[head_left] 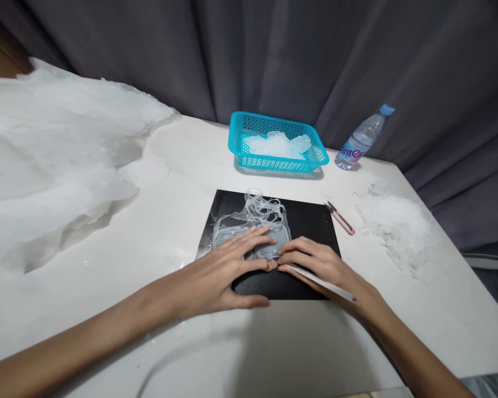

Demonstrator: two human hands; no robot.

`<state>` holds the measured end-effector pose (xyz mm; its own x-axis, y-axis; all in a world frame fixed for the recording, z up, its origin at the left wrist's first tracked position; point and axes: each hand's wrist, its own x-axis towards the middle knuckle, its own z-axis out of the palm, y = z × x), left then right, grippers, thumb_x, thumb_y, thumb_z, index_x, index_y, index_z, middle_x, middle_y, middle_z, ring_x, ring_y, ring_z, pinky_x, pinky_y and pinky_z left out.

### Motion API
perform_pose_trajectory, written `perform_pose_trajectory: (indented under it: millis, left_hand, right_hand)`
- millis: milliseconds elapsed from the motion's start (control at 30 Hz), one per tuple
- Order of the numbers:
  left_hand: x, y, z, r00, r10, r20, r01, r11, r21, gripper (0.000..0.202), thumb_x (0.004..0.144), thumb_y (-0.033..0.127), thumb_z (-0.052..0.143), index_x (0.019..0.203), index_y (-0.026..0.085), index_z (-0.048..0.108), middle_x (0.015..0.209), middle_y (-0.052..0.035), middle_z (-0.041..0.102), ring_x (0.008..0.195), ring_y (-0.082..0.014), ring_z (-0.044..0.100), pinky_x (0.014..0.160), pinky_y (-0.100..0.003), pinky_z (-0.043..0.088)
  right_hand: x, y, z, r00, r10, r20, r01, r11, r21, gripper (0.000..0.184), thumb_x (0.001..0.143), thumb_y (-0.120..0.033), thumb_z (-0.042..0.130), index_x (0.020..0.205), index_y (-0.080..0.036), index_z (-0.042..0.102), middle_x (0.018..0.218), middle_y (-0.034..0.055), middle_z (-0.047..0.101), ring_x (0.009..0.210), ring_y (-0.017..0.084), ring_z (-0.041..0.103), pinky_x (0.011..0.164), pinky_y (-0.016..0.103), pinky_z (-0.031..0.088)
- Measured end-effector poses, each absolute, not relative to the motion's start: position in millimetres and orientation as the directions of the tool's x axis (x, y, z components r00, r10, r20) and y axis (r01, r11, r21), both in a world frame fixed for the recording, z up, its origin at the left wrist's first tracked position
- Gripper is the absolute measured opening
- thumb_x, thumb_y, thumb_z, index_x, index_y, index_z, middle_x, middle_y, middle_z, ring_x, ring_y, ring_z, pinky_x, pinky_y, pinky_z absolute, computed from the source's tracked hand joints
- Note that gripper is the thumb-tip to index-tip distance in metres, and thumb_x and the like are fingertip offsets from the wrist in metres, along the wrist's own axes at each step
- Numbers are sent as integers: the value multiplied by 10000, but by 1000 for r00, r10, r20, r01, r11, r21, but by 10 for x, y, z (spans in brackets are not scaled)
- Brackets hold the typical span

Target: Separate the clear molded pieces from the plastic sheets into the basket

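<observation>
A translucent, rubbery-looking sheet with raised round bumps [280, 234] lies on a black mat [311, 218], partly hidden by my hands. Thin clear strips [263, 209] are tangled at its far edge. My left hand [236, 262] rests over the sheet with its fingers spread, index fingertip close to my right fingers. In my right hand [315, 260] is a slim white pen-like tool [321, 283], gripped near the sheet's near right corner; its tip is hidden among the fingers.
A blue basket [278, 163] holding translucent pieces stands behind the mat. Pink-handled thread snips [341, 219] lie right of it, with a water bottle [363, 141] farther back. Clear scraps [398, 226] are piled at right, and a large heap of translucent sheets [58, 160] covers the left.
</observation>
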<state>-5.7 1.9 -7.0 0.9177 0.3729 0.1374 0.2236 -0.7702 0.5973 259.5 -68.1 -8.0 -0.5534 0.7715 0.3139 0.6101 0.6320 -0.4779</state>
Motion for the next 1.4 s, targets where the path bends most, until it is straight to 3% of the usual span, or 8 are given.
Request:
perform_pose_trajectory:
  millis: [167, 500, 633, 733, 833, 967, 1167, 1400]
  left_hand:
    - [-67, 25, -54, 907, 401, 125, 253, -758, 601, 500, 906, 436, 771, 1378, 308, 665, 1775, -64, 43, 1595, -400, 205, 1217, -579, 384]
    - [-124, 35, -38, 903, 413, 116, 264, -750, 606, 454, 931, 426, 745, 1369, 325, 684, 1759, 6, -183, 1600, -457, 6, 1217, -586, 366]
    - [-117, 52, -64, 823, 550, 139, 313, -644, 698, 339, 980, 463, 667, 1268, 288, 704, 1697, -88, 248, 1521, -348, 386, 1206, -499, 422]
    - [-52, 89, 14, 692, 719, 61, 346, -406, 846, 386, 1058, 535, 473, 1102, 226, 699, 1190, -68, 664, 1090, -223, 667, 1032, -406, 540]
    - [10, 143, 91, 615, 780, -118, 316, -106, 943, 533, 1056, 615, 382, 1026, 194, 708, 843, -22, 686, 762, -178, 633, 762, -320, 538]
    - [22, 170, 72, 655, 711, -254, 318, 45, 947, 434, 926, 563, 672, 1116, 173, 690, 794, -11, 698, 646, -146, 581, 588, -255, 406]
    - [11, 111, -4, 657, 746, -109, 286, -114, 951, 298, 961, 474, 662, 1033, 196, 582, 803, 18, 676, 670, -131, 570, 613, -243, 404]
    - [-25, 51, -6, 705, 708, 49, 322, -380, 867, 179, 1050, 404, 556, 1073, 227, 568, 911, 17, 686, 770, -141, 647, 690, -254, 480]
  right_hand:
    - [2593, -679, -185, -594, 745, 305, 692, 666, -279, 313, 1080, -215, 478, 1366, -218, 605, 1242, 129, 682, 1080, 234, 684, 931, 394, 605]
    - [2841, -10, 132, 69, 825, 561, 741, 334, -583, 208, 1049, -258, 520, 997, -222, 718, 1023, 82, 699, 1016, 255, 684, 955, 422, 549]
    - [2655, -322, 192, -5, 888, 459, 654, 350, -671, 177, 1035, -251, 569, 1077, -276, 739, 1082, 65, 702, 1047, 239, 690, 955, 395, 553]
    - [2454, -571, 283, -108, 909, 403, 572, 388, -722, 198, 1021, -232, 599, 1121, -302, 755, 1085, 59, 712, 1033, 221, 704, 948, 363, 578]
    - [2323, -712, 359, -313, 912, 265, 426, 385, -819, 245, 1011, -237, 623, 1211, -313, 743, 1147, 51, 708, 988, 191, 710, 918, 332, 600]
    - [2360, -721, 362, -418, 898, 140, 304, 283, -910, 259, 1011, -321, 644, 1255, -314, 729, 1276, 61, 653, 887, 156, 687, 832, 319, 618]
    - [2486, -500, 119, -199, 928, 314, 551, 371, -748, 445, 1122, -369, 340, 994, -257, 751, 1206, 80, 674, 1181, 247, 572, 1076, 465, 466]
    - [2270, -428, 23, -293, 952, 86, 527, 236, -816, 168, 1034, -353, 625, 988, -239, 739, 1017, 33, 744, 972, 214, 569, 908, 373, 443]
